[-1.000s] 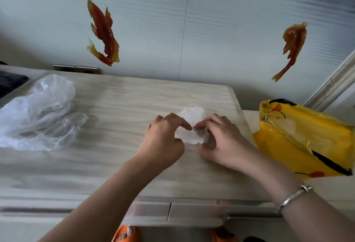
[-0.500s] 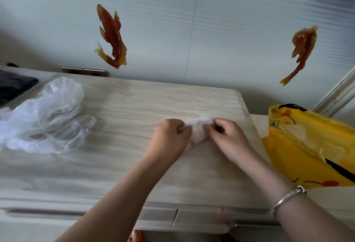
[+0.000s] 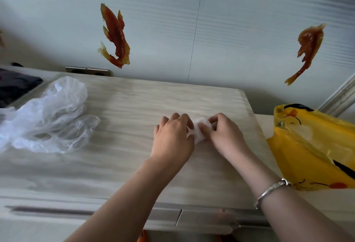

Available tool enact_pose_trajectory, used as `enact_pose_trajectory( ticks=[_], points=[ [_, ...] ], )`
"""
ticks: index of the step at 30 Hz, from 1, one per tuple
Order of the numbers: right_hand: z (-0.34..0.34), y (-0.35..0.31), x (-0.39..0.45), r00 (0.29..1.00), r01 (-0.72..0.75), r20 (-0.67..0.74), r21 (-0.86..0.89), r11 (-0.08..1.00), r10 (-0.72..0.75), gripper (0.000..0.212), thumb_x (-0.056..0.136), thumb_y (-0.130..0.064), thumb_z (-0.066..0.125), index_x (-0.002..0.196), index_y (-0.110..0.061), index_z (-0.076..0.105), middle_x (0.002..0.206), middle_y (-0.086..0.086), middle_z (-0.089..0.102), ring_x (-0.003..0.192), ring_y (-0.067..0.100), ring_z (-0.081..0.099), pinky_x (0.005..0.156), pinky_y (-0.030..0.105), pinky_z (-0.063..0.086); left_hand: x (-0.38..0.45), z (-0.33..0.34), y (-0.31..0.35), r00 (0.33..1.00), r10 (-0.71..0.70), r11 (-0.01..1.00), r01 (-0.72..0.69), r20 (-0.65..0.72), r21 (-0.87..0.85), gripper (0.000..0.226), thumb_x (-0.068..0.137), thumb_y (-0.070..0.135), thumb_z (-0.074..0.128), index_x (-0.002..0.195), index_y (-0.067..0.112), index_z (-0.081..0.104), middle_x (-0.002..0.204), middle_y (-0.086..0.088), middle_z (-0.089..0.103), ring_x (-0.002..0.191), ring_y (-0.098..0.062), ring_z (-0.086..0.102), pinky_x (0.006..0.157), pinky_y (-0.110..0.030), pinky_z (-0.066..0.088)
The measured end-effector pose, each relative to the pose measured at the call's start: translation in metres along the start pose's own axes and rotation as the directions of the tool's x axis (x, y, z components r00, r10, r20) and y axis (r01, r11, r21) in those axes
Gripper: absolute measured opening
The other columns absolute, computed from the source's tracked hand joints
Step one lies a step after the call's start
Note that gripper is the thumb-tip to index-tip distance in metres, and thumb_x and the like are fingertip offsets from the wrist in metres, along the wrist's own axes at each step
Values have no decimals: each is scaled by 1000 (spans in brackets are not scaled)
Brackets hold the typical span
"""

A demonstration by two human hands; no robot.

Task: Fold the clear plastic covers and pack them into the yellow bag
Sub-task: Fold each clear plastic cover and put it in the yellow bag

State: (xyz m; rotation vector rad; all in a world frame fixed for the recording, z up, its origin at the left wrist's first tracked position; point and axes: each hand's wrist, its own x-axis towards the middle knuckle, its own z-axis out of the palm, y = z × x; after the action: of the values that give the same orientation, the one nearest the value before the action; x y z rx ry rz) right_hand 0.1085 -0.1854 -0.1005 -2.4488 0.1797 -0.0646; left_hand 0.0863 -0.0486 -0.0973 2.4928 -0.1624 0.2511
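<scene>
A small folded clear plastic cover (image 3: 199,134) lies on the pale wooden cabinet top (image 3: 134,103), pinched from both sides. My left hand (image 3: 172,138) grips its left end with curled fingers. My right hand (image 3: 224,134) pinches its right end, thumb on top. Most of the cover is hidden under my fingers. A heap of loose clear plastic covers (image 3: 48,116) sits at the left of the cabinet top. The yellow bag (image 3: 311,151) with a cartoon print lies to the right on a lower surface, its mouth open toward me.
Behind the cabinet rises a pale wall with two orange fish stickers (image 3: 115,36). A dark cloth (image 3: 15,84) lies at the far left. Drawer fronts with a groove handle (image 3: 57,211) run along the cabinet's near edge. A silver bracelet (image 3: 272,189) circles my right wrist.
Both hands have closed in on the cover and compacted it into a smaller bundle. The camera has shifted a little, so everything sits lower and further right in view.
</scene>
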Motion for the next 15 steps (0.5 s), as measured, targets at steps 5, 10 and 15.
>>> enact_pose_trajectory(
  ticks=[5, 10, 15],
  points=[
    [-5, -4, 6, 991, -100, 97, 27, 995, 97, 27, 77, -42, 69, 66, -23, 54, 85, -1, 63, 101, 30, 59, 89, 42, 48, 3, 0, -6, 996, -40, 999, 42, 75, -23, 20, 81, 21, 59, 101, 26, 58, 103, 7, 55, 102, -20, 46, 81, -28, 31],
    [-13, -8, 4, 994, -73, 96, 287, 955, 47, 11, 81, -22, 67, 79, -17, 58, 72, -5, 57, 71, 15, 57, 64, 25, 44, 9, 0, -6, 989, -142, 974, 146, 30, -171, 16, 83, 18, 59, 100, 19, 58, 104, 0, 53, 100, -27, 53, 92, -35, 42],
    [-32, -9, -10, 997, -75, 37, 630, 773, 67, 8, 85, -15, 65, 85, -15, 58, 75, -4, 64, 62, 5, 62, 53, 14, 40, 12, -10, 21, 903, -394, 719, 418, 171, -555, 36, 93, 40, 55, 112, 12, 43, 103, -4, 58, 88, -23, 63, 77, -32, 47]
  ],
)
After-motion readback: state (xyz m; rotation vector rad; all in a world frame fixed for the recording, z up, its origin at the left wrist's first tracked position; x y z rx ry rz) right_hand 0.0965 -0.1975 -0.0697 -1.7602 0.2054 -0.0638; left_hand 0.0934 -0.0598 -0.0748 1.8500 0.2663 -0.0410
